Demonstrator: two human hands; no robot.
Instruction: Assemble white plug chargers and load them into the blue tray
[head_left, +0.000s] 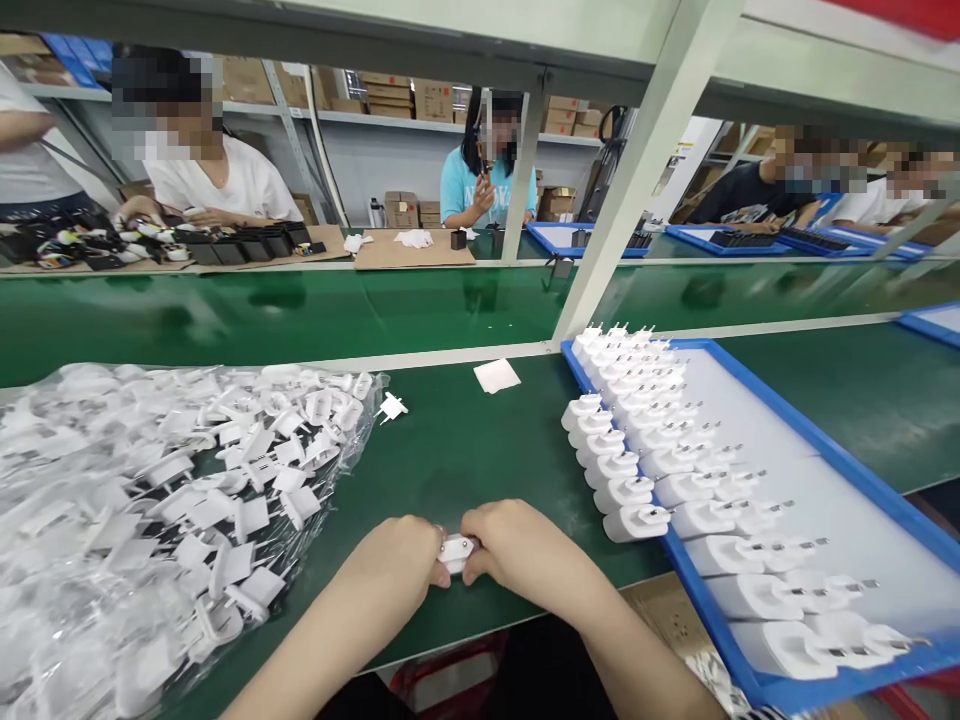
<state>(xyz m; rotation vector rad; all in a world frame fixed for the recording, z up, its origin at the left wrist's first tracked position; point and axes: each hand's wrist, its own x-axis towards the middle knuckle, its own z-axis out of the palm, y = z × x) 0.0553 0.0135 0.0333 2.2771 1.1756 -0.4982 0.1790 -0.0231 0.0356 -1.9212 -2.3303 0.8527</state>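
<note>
My left hand [397, 565] and my right hand [521, 550] meet near the front edge of the green bench, both closed on one small white plug adapter [455, 552] held between them. To the left lies a clear plastic bag [150, 500] full of loose white plug parts. On the right a blue-rimmed tray [825, 445] holds rows of finished white adapters [637, 470] with their pins pointing right. A few adapters sit on the bench just left of the tray.
A loose white part [392, 406] and a white paper slip [496, 375] lie on the bench [465, 450] behind my hands. A slanted white frame post [630, 180] rises at centre. Several other people work at benches across a green conveyor.
</note>
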